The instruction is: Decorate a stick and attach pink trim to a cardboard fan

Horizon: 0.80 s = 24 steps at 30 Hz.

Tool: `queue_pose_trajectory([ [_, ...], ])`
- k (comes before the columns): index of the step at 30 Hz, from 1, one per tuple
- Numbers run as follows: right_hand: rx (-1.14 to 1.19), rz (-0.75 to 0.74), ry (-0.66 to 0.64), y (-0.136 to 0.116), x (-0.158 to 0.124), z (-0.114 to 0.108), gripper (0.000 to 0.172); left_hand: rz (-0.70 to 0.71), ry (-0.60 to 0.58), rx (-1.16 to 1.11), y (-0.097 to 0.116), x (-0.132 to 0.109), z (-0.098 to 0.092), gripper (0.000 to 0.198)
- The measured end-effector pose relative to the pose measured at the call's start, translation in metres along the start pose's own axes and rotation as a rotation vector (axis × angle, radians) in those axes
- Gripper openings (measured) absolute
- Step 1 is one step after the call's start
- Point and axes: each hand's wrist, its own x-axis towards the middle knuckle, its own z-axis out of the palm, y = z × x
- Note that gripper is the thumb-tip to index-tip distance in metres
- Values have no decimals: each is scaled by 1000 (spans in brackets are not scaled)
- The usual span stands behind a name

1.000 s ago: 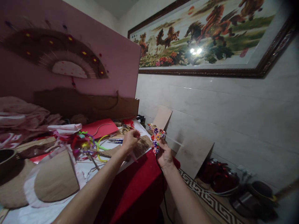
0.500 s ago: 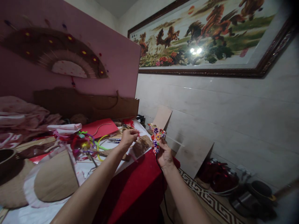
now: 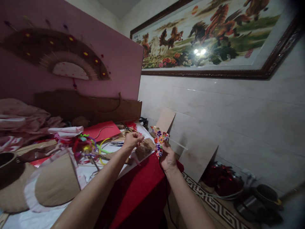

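Observation:
My right hand (image 3: 168, 156) is wrapped round a glue gun (image 3: 162, 138) with a bright flower pattern. A black cord (image 3: 168, 203) hangs from the handle past the table edge. To the left of the gun's front, my left hand (image 3: 133, 141) is closed in a pinch. Whatever lies between its fingertips is too small to make out. Just beneath both hands, a brown piece of cardboard (image 3: 144, 149) with shiny marks lies at the table's corner. Blue-handled snips (image 3: 116, 144) rest beside the left wrist.
Colourful pipe cleaners (image 3: 102, 149), red paper (image 3: 105, 130) and cut cardboard pieces (image 3: 57, 183) crowd the table. A red cloth (image 3: 135, 190) covers its near side. Behind stands a pink board (image 3: 119, 60) bearing a fan. Kettles (image 3: 224, 179) sit on the floor at right.
My left hand has shifted slightly right and its fingertips have turned. The right hand and the glue gun have stayed in place.

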Motion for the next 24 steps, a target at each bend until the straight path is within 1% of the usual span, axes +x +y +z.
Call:
queue_pose_trajectory([
  [3,6,11,7,0,0,1,18,-19,-57,23,2,-4,4,21],
  [4,-1,12,5,0,0,0,19,-31,-89,29,3,-7,7,25],
  [6,-21,13,-18,0,0,0,20,-54,-155,45,3,-12,16,37],
  [7,-29,14,-36,0,1,0,21,-61,-184,56,3,-14,21,39],
  [8,-34,15,-52,1,1,-1,22,-65,-205,71,2,-16,25,36],
  [10,-35,18,-67,2,2,-1,24,-69,-210,118,0,-17,32,15],
  [11,-33,20,-66,2,2,-2,24,-68,-187,149,-2,-15,34,6],
  [13,-21,19,-54,3,2,-3,23,-57,-103,217,-5,-10,33,11],
  [17,10,-28,4,2,2,-4,21,7,115,377,-11,1,14,11],
  [19,21,-49,21,0,1,-5,21,42,194,456,-13,4,4,12],
  [21,30,-55,24,-1,1,-6,23,71,238,517,-14,5,-2,12],
  [24,30,-46,25,-2,2,-6,23,112,223,567,-15,5,-3,15],
])
